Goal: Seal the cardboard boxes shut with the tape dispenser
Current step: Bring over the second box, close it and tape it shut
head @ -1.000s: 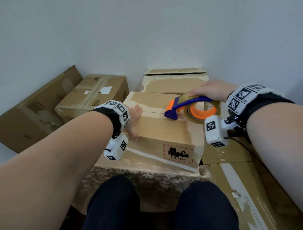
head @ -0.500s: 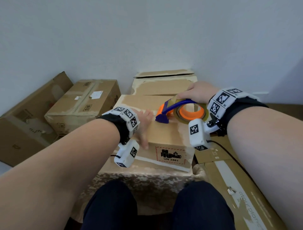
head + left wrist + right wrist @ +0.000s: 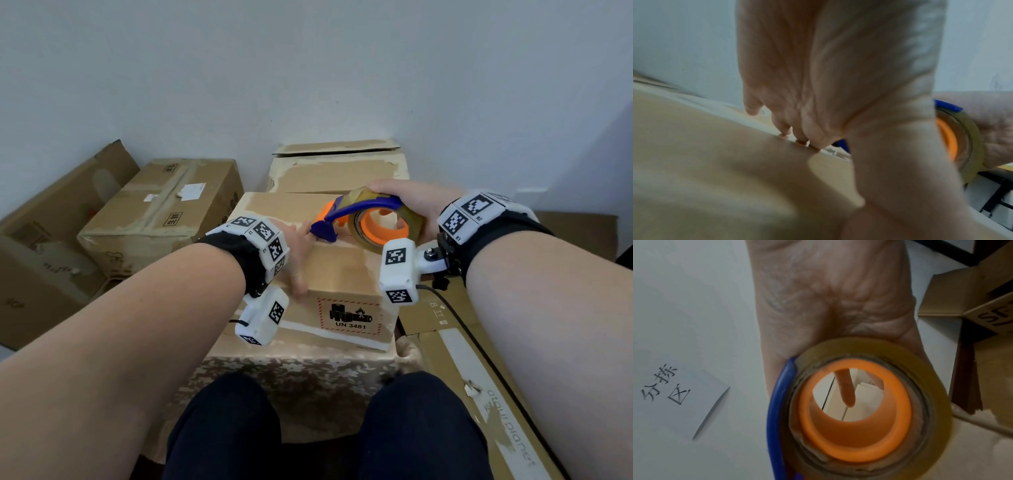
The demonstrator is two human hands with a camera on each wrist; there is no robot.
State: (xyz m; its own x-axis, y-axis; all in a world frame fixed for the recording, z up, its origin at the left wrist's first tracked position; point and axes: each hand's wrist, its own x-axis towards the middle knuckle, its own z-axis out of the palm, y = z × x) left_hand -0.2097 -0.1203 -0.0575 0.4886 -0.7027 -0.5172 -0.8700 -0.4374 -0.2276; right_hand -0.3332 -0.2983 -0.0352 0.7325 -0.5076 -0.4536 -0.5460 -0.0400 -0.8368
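Your cardboard box point(image 3: 346, 274) with the UN 3481 label sits on a stool draped in patterned cloth point(image 3: 298, 380), right before your knees. Around it stand other boxes: a taped box point(image 3: 161, 212) to the left, another box point(image 3: 339, 168) behind against the wall. Your right hand point(image 3: 407, 202) is wrapped over the tape dispenser point(image 3: 366, 222), gripping its roll, with the blue nose down on the box top near the seam. Your left hand point(image 3: 301, 253) lies released, fingers point(image 3: 785, 128) straight and pressing the top, thumb over the front edge, just beside the dispenser's nose.
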